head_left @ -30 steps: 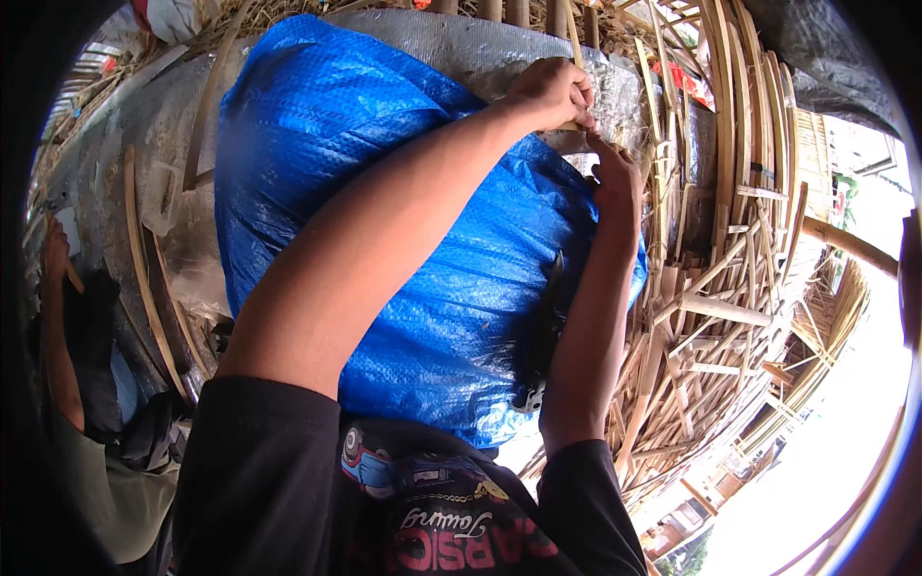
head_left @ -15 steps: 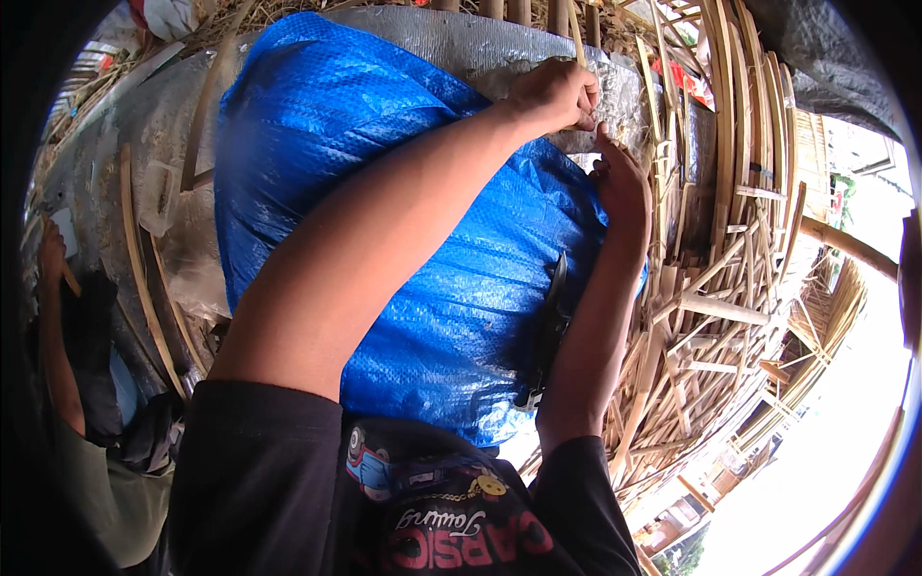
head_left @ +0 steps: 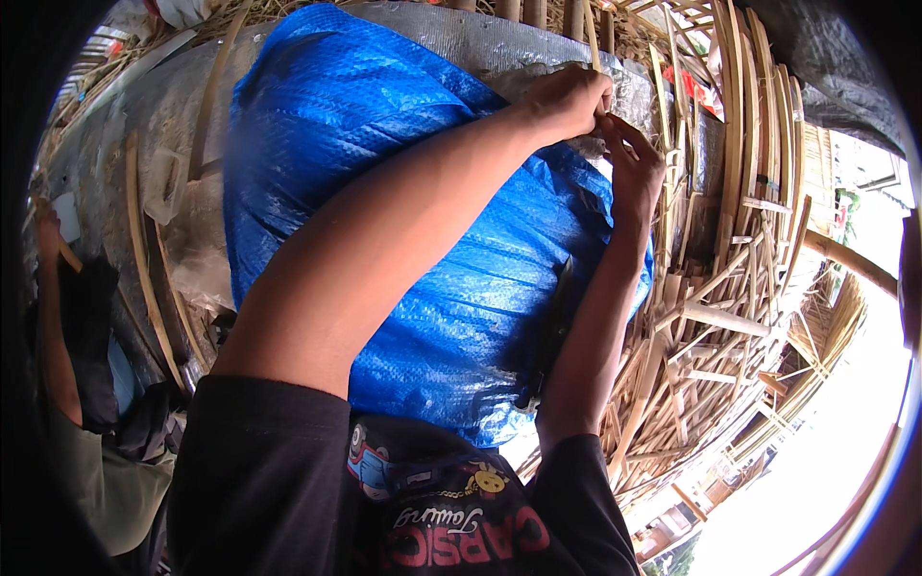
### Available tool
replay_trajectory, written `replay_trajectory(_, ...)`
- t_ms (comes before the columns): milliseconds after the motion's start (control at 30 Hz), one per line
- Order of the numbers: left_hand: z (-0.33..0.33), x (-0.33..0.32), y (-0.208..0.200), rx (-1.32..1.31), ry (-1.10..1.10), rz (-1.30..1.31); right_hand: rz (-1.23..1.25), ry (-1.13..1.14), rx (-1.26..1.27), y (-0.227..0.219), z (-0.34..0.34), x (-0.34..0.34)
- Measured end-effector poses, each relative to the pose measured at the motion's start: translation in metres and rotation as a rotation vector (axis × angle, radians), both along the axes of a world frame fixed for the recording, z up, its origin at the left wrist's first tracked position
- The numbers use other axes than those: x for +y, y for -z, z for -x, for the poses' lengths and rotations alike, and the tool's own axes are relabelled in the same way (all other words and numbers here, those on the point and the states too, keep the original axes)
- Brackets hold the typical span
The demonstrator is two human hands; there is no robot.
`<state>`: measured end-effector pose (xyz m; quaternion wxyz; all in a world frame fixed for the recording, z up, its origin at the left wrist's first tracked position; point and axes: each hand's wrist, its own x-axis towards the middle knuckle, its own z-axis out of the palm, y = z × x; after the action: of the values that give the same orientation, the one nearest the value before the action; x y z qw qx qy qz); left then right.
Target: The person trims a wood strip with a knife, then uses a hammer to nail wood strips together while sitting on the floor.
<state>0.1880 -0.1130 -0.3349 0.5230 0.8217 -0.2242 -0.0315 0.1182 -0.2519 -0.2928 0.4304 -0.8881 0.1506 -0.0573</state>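
Observation:
My left hand is closed around a thin, pale bamboo strip, which rises past its knuckles toward the far edge. Just right of it, my right hand brings its fingertips together against the left hand's fingertips. Whatever sits in that right-hand pinch is too small to make out. Beneath both forearms, a crinkled blue tarp is spread over my lap. A dark knife-like tool lies on the tarp beside my right forearm, partly in shadow.
Many split bamboo strips are heaped at the right, with long upright slats behind. A grey sheet lies beyond the tarp. At the far left, another person's hand holds a short stick.
Both hands have shifted slightly right. My right hand's fingers have opened out from a tighter curl and now meet the left fingertips. The tarp has shifted a little too.

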Motion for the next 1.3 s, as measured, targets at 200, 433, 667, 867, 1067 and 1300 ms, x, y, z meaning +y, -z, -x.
replay_trajectory(200, 0.001, -0.002, 0.001, -0.027, 0.005, 0.005, -0.056, -0.058, -0.059, 0.004, -0.001, -0.005)
replay_trajectory(433, -0.008, -0.004, 0.020, -0.101, 0.005, 0.109, -0.204, -0.032, -0.025, 0.002, -0.001, -0.003)
replay_trajectory(667, -0.011, -0.012, 0.025, -0.088, 0.018, 0.161, -0.266, 0.010, -0.073, 0.009, -0.001, -0.011)
replay_trajectory(867, -0.002, -0.003, 0.007, -0.035, 0.014, 0.043, -0.253, 0.093, -0.166, 0.006, -0.003, -0.017)
replay_trajectory(1067, -0.003, -0.003, 0.005, -0.071, 0.014, 0.051, -0.110, -0.009, -0.157, 0.012, -0.004, -0.023)
replay_trajectory(1300, -0.008, -0.009, 0.013, -0.047, 0.045, 0.097, -0.005, -0.016, -0.147, 0.018, -0.005, -0.027)
